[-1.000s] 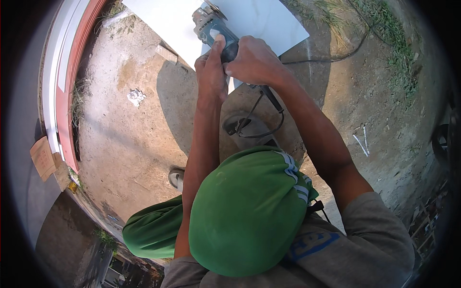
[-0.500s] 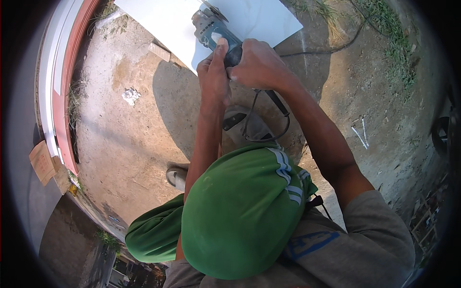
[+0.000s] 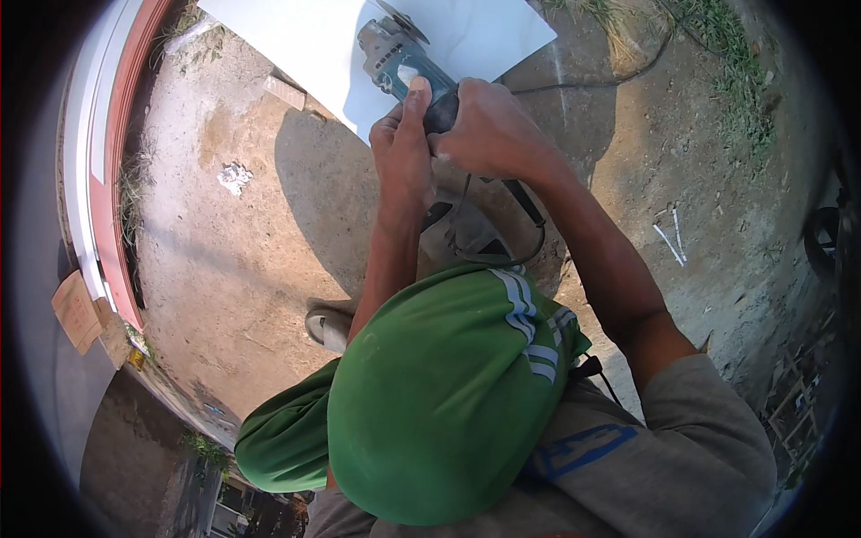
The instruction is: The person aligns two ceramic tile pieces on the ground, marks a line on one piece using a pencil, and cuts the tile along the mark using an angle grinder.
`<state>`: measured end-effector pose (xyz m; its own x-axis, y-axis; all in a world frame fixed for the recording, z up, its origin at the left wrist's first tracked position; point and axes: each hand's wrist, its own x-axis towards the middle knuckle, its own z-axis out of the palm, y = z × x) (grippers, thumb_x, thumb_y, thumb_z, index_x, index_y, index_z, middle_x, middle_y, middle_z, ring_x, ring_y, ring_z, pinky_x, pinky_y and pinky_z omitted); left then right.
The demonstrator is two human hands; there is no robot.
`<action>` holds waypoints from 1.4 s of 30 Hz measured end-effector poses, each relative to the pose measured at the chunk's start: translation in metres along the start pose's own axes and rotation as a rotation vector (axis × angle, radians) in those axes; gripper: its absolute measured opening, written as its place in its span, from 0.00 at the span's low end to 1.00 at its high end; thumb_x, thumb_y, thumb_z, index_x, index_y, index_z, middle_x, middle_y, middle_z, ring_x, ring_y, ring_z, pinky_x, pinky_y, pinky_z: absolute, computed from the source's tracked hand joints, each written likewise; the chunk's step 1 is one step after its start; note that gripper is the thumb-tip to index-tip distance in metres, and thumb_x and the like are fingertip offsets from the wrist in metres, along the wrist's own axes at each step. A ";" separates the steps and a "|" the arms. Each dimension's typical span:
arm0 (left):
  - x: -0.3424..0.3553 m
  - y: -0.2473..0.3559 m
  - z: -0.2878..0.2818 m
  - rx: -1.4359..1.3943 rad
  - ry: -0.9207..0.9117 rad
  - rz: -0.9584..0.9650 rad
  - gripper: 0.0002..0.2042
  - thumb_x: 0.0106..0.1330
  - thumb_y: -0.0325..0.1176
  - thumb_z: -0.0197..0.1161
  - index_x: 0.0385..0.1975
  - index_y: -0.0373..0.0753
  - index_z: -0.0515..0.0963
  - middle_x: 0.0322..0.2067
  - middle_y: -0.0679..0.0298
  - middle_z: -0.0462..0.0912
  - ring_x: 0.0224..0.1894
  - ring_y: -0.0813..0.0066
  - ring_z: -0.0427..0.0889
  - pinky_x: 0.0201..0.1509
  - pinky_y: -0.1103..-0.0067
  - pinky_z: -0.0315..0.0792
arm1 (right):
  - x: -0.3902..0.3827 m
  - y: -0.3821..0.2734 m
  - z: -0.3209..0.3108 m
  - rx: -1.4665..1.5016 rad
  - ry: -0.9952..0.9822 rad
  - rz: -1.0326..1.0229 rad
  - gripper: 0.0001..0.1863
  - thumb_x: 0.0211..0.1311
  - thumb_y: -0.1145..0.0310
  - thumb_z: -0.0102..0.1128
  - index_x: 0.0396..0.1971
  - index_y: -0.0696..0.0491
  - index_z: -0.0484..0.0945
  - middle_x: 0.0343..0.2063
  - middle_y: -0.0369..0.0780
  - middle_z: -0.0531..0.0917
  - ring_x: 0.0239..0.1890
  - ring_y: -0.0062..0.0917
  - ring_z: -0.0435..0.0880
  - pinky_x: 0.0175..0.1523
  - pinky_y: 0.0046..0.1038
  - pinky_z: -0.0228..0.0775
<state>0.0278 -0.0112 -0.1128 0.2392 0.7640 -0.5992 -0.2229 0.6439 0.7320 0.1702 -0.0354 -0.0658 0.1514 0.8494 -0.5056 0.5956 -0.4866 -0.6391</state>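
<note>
An angle grinder (image 3: 417, 76) with a teal and dark body is held in both hands, its thin disc (image 3: 403, 21) standing on edge at the far end. My left hand (image 3: 404, 148) wraps its side, thumb lying along the top of the body. Around the rear end my right hand (image 3: 489, 130) is closed, fingers mostly hidden. Beneath the grinder lies a large white tile or panel (image 3: 269, 31). Whether the disc touches the panel I cannot tell. A black cord (image 3: 529, 208) hangs in a loop below my right hand.
My bent knees in green shorts (image 3: 421, 403) fill the near middle. A shoe (image 3: 327, 327) rests on the dirt ground (image 3: 215, 269). Small white strips (image 3: 671, 242) lie at right, a crumpled white scrap (image 3: 235, 177) at left. A wooden block (image 3: 285, 92) sits by the panel; grass (image 3: 740, 99) grows far right.
The whole scene has shifted slightly left in view. Both hands keep their hold on the grinder, which sits almost in the same spot in view.
</note>
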 end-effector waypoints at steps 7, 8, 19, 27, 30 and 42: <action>-0.013 -0.006 0.005 0.013 -0.019 0.023 0.20 0.80 0.47 0.66 0.38 0.32 0.86 0.28 0.70 0.84 0.25 0.88 0.74 0.27 0.84 0.65 | -0.013 0.008 0.001 -0.008 0.031 0.015 0.30 0.47 0.59 0.76 0.37 0.74 0.81 0.36 0.65 0.87 0.46 0.59 0.89 0.53 0.47 0.81; -0.014 -0.008 0.005 0.007 -0.021 0.013 0.20 0.80 0.47 0.66 0.38 0.32 0.86 0.28 0.70 0.84 0.25 0.88 0.74 0.27 0.84 0.66 | -0.015 0.007 -0.002 -0.008 0.031 0.019 0.30 0.47 0.59 0.76 0.37 0.74 0.81 0.36 0.65 0.87 0.46 0.59 0.89 0.53 0.47 0.81; -0.031 -0.013 0.009 -0.013 -0.068 -0.051 0.16 0.82 0.44 0.63 0.44 0.35 0.83 0.35 0.69 0.85 0.31 0.85 0.79 0.33 0.81 0.72 | -0.032 0.014 -0.004 0.008 -0.042 0.057 0.23 0.46 0.63 0.73 0.31 0.71 0.84 0.34 0.63 0.87 0.44 0.58 0.90 0.52 0.48 0.83; -0.042 -0.024 0.012 -0.083 -0.128 -0.086 0.15 0.81 0.44 0.65 0.45 0.35 0.83 0.36 0.68 0.86 0.34 0.84 0.82 0.33 0.82 0.74 | -0.049 0.022 -0.006 0.012 -0.061 0.114 0.26 0.47 0.61 0.74 0.36 0.72 0.83 0.37 0.64 0.87 0.47 0.58 0.89 0.54 0.49 0.82; -0.044 -0.028 0.012 -0.046 -0.132 -0.051 0.14 0.81 0.43 0.65 0.45 0.36 0.83 0.36 0.69 0.85 0.34 0.84 0.83 0.34 0.82 0.74 | -0.054 0.021 -0.009 0.005 -0.073 0.139 0.28 0.47 0.60 0.74 0.38 0.72 0.82 0.39 0.64 0.87 0.48 0.58 0.89 0.56 0.49 0.81; -0.055 -0.048 0.010 -0.165 -0.087 -0.114 0.16 0.79 0.38 0.68 0.47 0.26 0.85 0.42 0.62 0.89 0.43 0.82 0.85 0.47 0.81 0.79 | -0.072 0.028 -0.012 0.010 -0.074 0.160 0.29 0.49 0.58 0.74 0.38 0.72 0.81 0.38 0.63 0.87 0.48 0.58 0.89 0.56 0.48 0.81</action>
<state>0.0352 -0.0844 -0.1117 0.3508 0.6842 -0.6393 -0.3397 0.7292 0.5940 0.1853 -0.1076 -0.0403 0.1849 0.7438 -0.6424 0.5604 -0.6167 -0.5528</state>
